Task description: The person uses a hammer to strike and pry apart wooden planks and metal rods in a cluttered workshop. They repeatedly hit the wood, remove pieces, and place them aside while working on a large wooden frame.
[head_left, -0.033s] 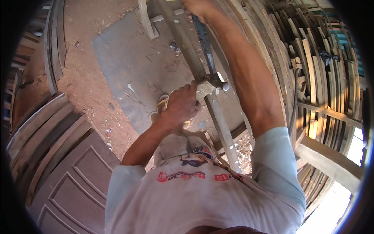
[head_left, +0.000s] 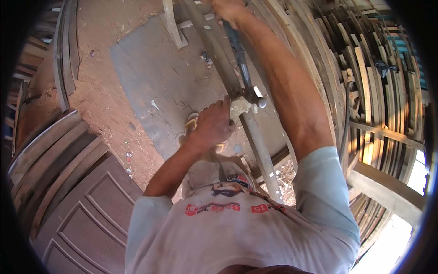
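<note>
My right hand [head_left: 229, 11], at the top edge of the view, is closed around the upper end of a hammer's dark handle. The hammer [head_left: 237, 50] points back toward me, its metal head at the right side of a pale, rough-faced block [head_left: 238, 106]. That block lies across a long wooden beam [head_left: 258, 146]; I cannot tell whether the head touches it. My left hand [head_left: 212, 121] grips the block from the left with bent fingers, the thumb partly hidden.
Stacked timber strips [head_left: 365, 68] fill the right side. A brown panelled door [head_left: 100, 201] and curved boards [head_left: 45, 150] lie at the lower left. Beneath the beam is a grey sheet [head_left: 155, 68] on reddish ground. A wooden leg [head_left: 172, 23] stands beyond, and wood shavings [head_left: 286, 180] lie below.
The hammer head has shifted slightly against the block. The whole view has moved a little; both hands keep their holds.
</note>
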`<act>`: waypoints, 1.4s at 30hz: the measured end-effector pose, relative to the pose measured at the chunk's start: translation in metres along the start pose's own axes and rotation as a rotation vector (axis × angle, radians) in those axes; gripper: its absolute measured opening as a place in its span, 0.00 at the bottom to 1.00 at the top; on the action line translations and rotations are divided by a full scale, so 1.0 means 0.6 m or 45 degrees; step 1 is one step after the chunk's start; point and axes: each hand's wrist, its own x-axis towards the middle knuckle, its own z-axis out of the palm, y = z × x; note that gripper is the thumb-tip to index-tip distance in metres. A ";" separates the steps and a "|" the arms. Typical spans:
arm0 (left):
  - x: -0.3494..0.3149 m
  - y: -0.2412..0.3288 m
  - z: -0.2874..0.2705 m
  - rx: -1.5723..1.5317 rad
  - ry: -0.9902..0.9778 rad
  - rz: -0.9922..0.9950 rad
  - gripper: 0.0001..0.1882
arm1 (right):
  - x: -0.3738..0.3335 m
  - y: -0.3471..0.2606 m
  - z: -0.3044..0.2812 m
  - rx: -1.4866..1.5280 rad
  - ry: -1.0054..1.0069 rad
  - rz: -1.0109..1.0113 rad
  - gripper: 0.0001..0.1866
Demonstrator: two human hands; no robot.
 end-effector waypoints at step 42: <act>0.035 0.016 0.013 0.020 0.174 -0.370 0.35 | -0.085 -0.183 -0.088 0.482 -0.305 0.033 0.15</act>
